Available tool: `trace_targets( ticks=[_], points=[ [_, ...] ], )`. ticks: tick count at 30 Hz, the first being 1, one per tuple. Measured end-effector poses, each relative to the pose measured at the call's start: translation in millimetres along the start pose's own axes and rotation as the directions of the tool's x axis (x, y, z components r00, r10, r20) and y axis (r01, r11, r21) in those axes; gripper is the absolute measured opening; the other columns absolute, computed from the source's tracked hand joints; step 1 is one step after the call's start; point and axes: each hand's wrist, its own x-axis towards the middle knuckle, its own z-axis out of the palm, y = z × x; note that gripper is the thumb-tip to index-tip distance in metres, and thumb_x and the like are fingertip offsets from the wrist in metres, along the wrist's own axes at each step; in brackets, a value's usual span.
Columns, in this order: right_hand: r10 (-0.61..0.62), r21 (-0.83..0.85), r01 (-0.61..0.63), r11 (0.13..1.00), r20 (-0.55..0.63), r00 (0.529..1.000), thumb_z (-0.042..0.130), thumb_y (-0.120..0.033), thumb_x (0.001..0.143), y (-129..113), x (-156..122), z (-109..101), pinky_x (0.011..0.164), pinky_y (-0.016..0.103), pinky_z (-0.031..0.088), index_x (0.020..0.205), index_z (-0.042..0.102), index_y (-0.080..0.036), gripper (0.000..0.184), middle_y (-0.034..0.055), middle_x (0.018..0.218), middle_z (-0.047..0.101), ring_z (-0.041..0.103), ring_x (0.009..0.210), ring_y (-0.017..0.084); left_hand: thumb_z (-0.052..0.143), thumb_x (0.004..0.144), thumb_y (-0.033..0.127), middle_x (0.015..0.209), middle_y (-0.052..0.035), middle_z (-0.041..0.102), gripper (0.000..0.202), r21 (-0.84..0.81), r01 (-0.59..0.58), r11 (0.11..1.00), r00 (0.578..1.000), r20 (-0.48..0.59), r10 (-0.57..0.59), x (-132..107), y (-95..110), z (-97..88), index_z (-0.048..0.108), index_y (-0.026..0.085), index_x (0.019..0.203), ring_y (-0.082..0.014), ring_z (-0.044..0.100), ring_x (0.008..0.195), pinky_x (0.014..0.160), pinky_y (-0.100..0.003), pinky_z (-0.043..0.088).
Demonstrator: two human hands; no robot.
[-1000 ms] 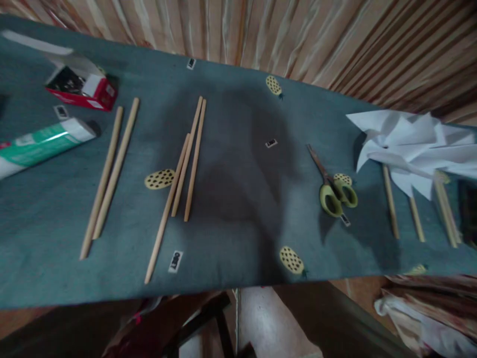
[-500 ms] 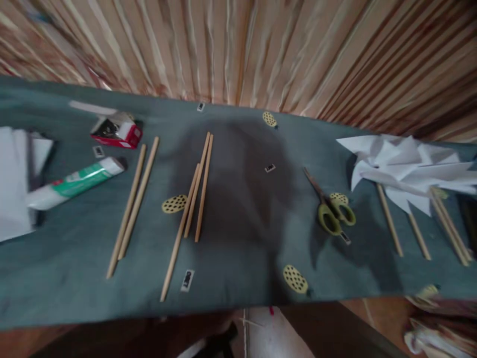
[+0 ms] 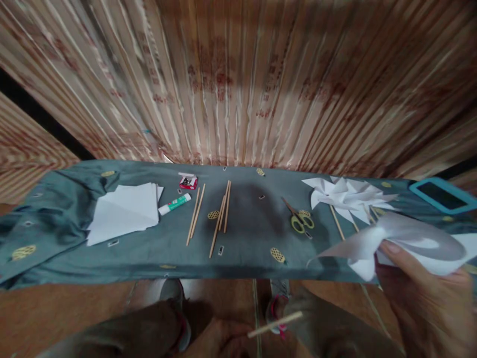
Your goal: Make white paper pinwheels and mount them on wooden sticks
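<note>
My right hand (image 3: 432, 298) pinches a folded white paper pinwheel (image 3: 413, 238) at the table's front right, thumb on the paper near its middle. Low at the bottom edge, my left hand (image 3: 225, 338) is closed around one end of a thin wooden stick (image 3: 275, 324), which points right, over the floor in front of the table. Part of this hand is cut off by the frame. Behind my right hand lies a pile of white paper pinwheels (image 3: 346, 194) with wooden sticks under them. Green-handled scissors (image 3: 300, 219) lie to its left.
On the green tablecloth (image 3: 253, 248) lie several loose wooden sticks (image 3: 219, 223), a glue tube (image 3: 175, 204), a small red box (image 3: 188, 182) of metal bits and a paper stack (image 3: 124, 214). A blue-framed tablet (image 3: 443, 195) is at the far right. A striped curtain (image 3: 223, 99) hangs behind.
Both hands have come into view, the right with a paper pinwheel and the left with a stick. My view has tilted up and pulled back; the things on the table look unmoved.
</note>
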Motion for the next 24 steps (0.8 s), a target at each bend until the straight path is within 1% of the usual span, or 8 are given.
trace_targets(
  ticks=[3, 6, 8, 11, 16, 18, 22, 24],
  points=[
    [-0.013, 0.019, 0.014, 1.0, -0.079, 0.997, 0.075, -0.015, 0.073, -29.8, 27.8, 63.5, 0.075, 0.033, 0.061, 0.087, 0.071, -0.025, 0.017, 0.006, 0.09, 0.075, 0.072, 0.08, 0.022, 0.059, 0.08, 0.056, 0.058, 0.0012, 0.057, 0.039, -0.226, -0.063, 0.972, 0.971, -0.241, 0.007, -10.8, 32.9, -17.7, 0.07, 0.022, 0.095, -0.0077, 0.037, 0.043, 0.044, -0.022, 0.025],
    [0.083, 0.079, -0.081, 0.994, -0.02, 0.996, 0.079, -0.019, 0.068, -42.2, 25.9, 105.7, 0.059, 0.025, 0.062, 0.079, 0.071, -0.025, 0.015, 0.0024, 0.079, 0.076, 0.072, 0.068, 0.019, 0.078, 0.065, 0.048, 0.079, -0.0046, 0.069, 0.038, -0.423, -0.264, 0.867, 0.905, -0.419, 0.072, 1.4, 59.4, -37.4, 0.067, 0.017, 0.085, -0.0092, 0.055, 0.06, 0.059, -0.021, 0.042],
    [0.228, 0.063, -0.233, 0.97, 0.08, 0.97, 0.082, -0.023, 0.064, -35.6, 17.0, 124.8, 0.048, 0.025, 0.06, 0.078, 0.071, -0.02, 0.017, 0.0042, 0.074, 0.076, 0.07, 0.057, 0.019, 0.084, 0.059, 0.038, 0.089, -0.0081, 0.071, 0.037, -0.522, -0.292, 0.802, 0.905, -0.423, 0.055, 13.5, 72.4, -49.5, 0.067, 0.015, 0.083, -0.0093, 0.057, 0.065, 0.063, -0.021, 0.044],
    [0.364, 0.024, -0.384, 0.923, 0.268, 0.892, 0.085, -0.027, 0.056, -17.1, 4.0, 149.2, 0.052, 0.026, 0.06, 0.077, 0.071, -0.016, 0.027, 0.0055, 0.069, 0.075, 0.07, 0.055, 0.02, 0.083, 0.06, 0.034, 0.078, -0.0056, 0.071, 0.036, -0.55, -0.384, 0.742, 0.881, -0.459, 0.116, 24.3, 84.0, -61.8, 0.068, 0.013, 0.085, -0.0026, 0.042, 0.048, 0.047, -0.016, 0.032],
    [0.295, -0.131, -0.264, 0.956, 0.455, 0.84, 0.076, -0.027, 0.061, -9.6, -11.4, 182.8, 0.046, 0.022, 0.053, 0.07, 0.072, -0.016, 0.015, 0.0049, 0.064, 0.073, 0.067, 0.053, 0.017, 0.078, 0.066, 0.045, 0.06, 0.0021, 0.061, 0.05, -0.555, -0.399, 0.73, 0.872, -0.476, 0.115, 22.7, 87.6, -67.2, 0.068, 0.016, 0.105, -0.001, 0.029, 0.041, 0.04, -0.015, 0.021],
    [0.253, -0.177, -0.19, 0.966, 0.475, 0.843, 0.072, -0.027, 0.065, -13.5, -15.4, 190.7, 0.044, 0.022, 0.051, 0.07, 0.072, -0.017, 0.011, 0.0035, 0.061, 0.071, 0.065, 0.052, 0.017, 0.08, 0.063, 0.043, 0.058, 0.0033, 0.059, 0.046, -0.567, -0.389, 0.726, 0.874, -0.476, 0.097, 22.4, 87.2, -68.4, 0.071, 0.016, 0.098, -0.0009, 0.032, 0.041, 0.041, -0.015, 0.024],
    [0.208, -0.219, -0.109, 0.97, 0.503, 0.839, 0.067, -0.026, 0.069, -16.9, -17.9, 196.8, 0.044, 0.022, 0.051, 0.072, 0.072, -0.018, 0.01, 0.0025, 0.063, 0.071, 0.065, 0.054, 0.016, 0.086, 0.049, 0.027, 0.073, -0.0026, 0.067, 0.035, -0.586, -0.338, 0.736, 0.87, -0.493, 0.008, 23.7, 85.7, -72.4, 0.075, 0.016, 0.081, -0.0072, 0.053, 0.058, 0.054, -0.018, 0.041],
    [0.184, -0.227, -0.072, 0.971, 0.521, 0.833, 0.065, -0.024, 0.072, -16.7, -17.6, 197.5, 0.045, 0.022, 0.051, 0.075, 0.072, -0.018, 0.01, 0.0025, 0.066, 0.072, 0.065, 0.055, 0.016, 0.084, 0.049, 0.025, 0.068, -0.002, 0.065, 0.036, -0.57, -0.313, 0.76, 0.872, -0.489, -0.008, 23.0, 84.3, -73.1, 0.076, 0.015, 0.082, -0.0062, 0.049, 0.054, 0.051, -0.017, 0.038]
  ],
)
